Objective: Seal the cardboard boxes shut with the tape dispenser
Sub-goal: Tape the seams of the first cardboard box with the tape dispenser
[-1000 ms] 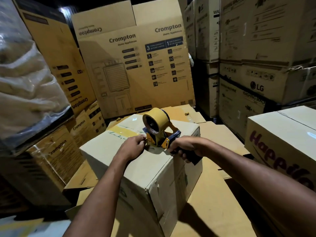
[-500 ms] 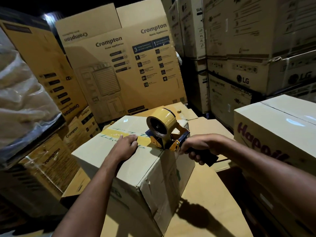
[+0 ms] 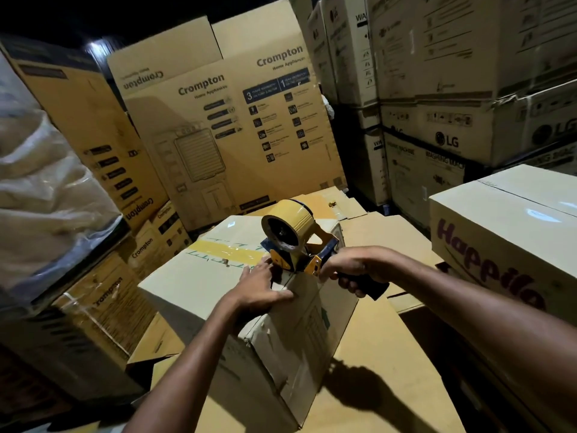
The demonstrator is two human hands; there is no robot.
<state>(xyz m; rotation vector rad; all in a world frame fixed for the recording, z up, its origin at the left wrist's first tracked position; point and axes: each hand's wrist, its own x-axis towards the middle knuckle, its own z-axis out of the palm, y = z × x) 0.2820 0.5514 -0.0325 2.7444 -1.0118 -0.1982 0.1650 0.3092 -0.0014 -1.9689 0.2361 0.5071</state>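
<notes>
Right hand (image 3: 356, 266) grips tape dispenser (image 3: 288, 232) on cardboard box (image 3: 190, 285); stacked cartons (image 3: 437, 126) surround.

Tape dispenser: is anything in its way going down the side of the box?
Maybe the left hand. It presses on the box edge right beside the tape dispenser, its thumb over the side face where tape would run down. Nothing else is in the way.

Atop the box (image 3: 193, 285), right hand (image 3: 359, 267) holds tape dispenser (image 3: 292, 235); left hand (image 3: 259, 289) presses beside.
</notes>
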